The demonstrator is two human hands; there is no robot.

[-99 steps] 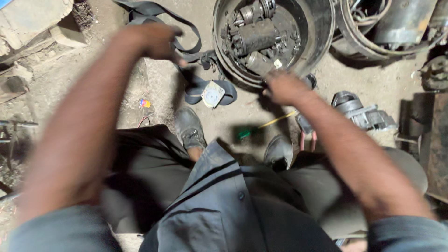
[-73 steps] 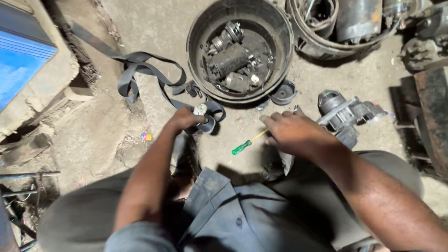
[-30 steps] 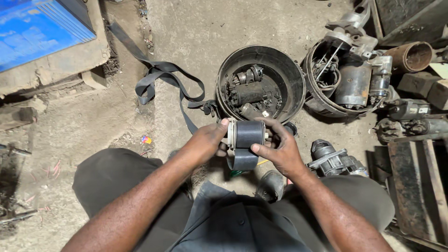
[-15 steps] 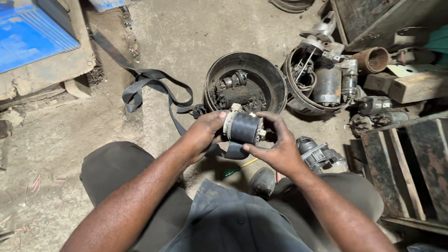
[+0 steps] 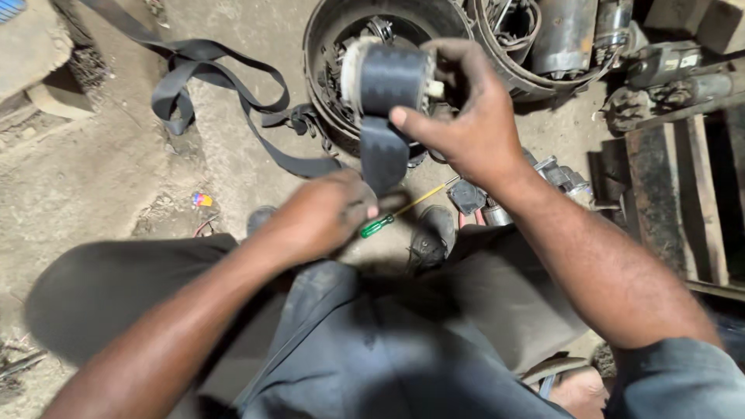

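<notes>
Right hand (image 5: 466, 116) raised, palm turned toward the body, thumb extended leftward and fingers curled in a grasp. Left hand (image 5: 318, 217) lower, near the lap, loosely closed and motion-blurred. Both forearms bare, reaching forward from grey sleeves and converging toward the centre.

Bare floor (image 5: 101, 178) lies open at left; parts tub (image 5: 326, 46) and strap (image 5: 209, 85) crowd ahead

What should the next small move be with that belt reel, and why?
Probably keep drawing the strap downward with the left hand while the right hand steadies the belt reel. A short length already hangs from the raised reel, and the left fingers grip its lower end.
</notes>
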